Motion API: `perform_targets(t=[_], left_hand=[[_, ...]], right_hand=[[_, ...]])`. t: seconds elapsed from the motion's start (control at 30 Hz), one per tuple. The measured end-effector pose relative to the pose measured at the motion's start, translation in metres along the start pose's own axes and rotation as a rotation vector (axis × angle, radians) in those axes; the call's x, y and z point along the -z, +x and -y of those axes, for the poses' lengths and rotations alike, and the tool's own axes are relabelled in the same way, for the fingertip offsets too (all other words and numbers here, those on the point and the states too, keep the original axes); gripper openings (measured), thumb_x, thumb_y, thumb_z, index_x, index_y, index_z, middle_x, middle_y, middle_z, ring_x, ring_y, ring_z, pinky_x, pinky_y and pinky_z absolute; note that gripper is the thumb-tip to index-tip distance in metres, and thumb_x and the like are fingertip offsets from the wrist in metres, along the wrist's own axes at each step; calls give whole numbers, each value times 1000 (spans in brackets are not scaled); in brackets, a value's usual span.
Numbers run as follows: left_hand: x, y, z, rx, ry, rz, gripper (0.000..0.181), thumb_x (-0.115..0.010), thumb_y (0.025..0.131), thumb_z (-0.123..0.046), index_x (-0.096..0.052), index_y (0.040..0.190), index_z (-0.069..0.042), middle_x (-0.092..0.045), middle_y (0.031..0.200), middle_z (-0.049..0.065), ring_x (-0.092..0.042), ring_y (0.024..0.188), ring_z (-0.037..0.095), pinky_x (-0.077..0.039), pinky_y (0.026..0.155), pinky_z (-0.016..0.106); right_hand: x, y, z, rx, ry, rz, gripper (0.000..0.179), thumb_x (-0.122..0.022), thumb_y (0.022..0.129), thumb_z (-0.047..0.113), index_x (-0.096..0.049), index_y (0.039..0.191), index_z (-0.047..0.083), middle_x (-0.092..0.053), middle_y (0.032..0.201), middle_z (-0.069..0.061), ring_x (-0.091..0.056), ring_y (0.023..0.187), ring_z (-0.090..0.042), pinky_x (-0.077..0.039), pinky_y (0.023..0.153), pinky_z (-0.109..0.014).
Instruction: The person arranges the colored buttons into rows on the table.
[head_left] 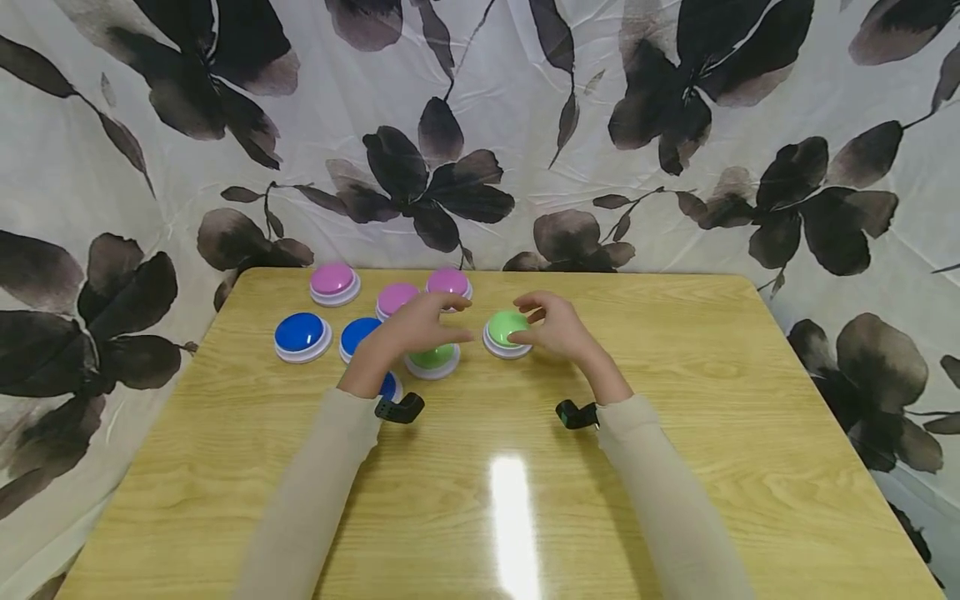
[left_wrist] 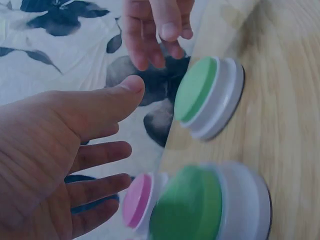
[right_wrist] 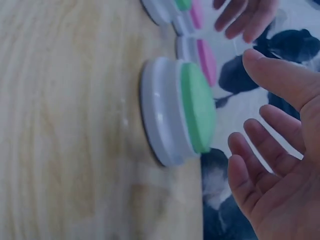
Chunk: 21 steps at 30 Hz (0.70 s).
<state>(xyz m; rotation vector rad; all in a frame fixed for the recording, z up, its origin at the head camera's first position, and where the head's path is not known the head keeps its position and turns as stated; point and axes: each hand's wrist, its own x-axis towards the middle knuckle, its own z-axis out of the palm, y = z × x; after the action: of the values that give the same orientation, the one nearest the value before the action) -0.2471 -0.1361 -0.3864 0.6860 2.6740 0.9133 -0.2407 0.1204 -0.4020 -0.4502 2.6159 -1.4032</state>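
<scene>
My left hand (head_left: 420, 325) hovers over a green push button (head_left: 433, 358) with a white base, its fingers apart and nothing in its grasp. In the left wrist view this button's green dome (left_wrist: 185, 210) stands near the fingertips. Beside another green push button (head_left: 507, 332), my right hand (head_left: 553, 327) is held with its fingers loosely bent and holding nothing. The right wrist view shows that button's green dome (right_wrist: 199, 107) apart from the palm and fingers. The two hands face each other across the gap between the green buttons.
Two pink buttons (head_left: 448, 282) (head_left: 396, 297) sit behind my left hand, a third pink button (head_left: 333, 282) farther left. One blue button (head_left: 300, 333) is at the left; two more blue buttons (head_left: 358, 332) (head_left: 388, 385) are partly hidden by my left arm. A floral cloth (head_left: 555, 192) hangs behind the wooden table (head_left: 675, 333).
</scene>
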Motion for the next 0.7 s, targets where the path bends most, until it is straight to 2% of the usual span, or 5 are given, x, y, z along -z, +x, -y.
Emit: perform_targets(t=[0.13,0.33,0.53,0.7], left_hand=[[5,-16,10,-23,25,-15,62,-75,86,-36,-54,136,-7,-57,134,8,-48,127,28,-39,104,45],[5,-38,28,8,25,-32,63,-78,84,-30,-55,137,-7,-56,134,11,-48,127,31,-38,104,50],[6,-43,36,33,17,-40,68,-79,83,-31,-52,138,-4,-52,138,12,-46,127,35,-37,103,53],[7,-46,40,48,16,-42,72,-81,80,-32,-51,139,-3,-51,139,12,-46,127,35,-37,103,54]], right_hand=[[-12,1,0,22,22,-6,52,-84,76,11,-62,123,1,-63,118,-12,-60,102,-28,-51,85,-38],[-40,0,9,61,65,29,51,-83,78,13,-62,122,1,-63,119,-13,-61,101,-29,-52,83,-35],[-55,2,17,79,98,46,48,-83,77,10,-63,120,3,-62,118,-19,-61,99,-29,-52,80,-32],[-66,4,17,81,122,77,51,-82,78,10,-61,123,-1,-60,120,-20,-59,99,-28,-52,81,-31]])
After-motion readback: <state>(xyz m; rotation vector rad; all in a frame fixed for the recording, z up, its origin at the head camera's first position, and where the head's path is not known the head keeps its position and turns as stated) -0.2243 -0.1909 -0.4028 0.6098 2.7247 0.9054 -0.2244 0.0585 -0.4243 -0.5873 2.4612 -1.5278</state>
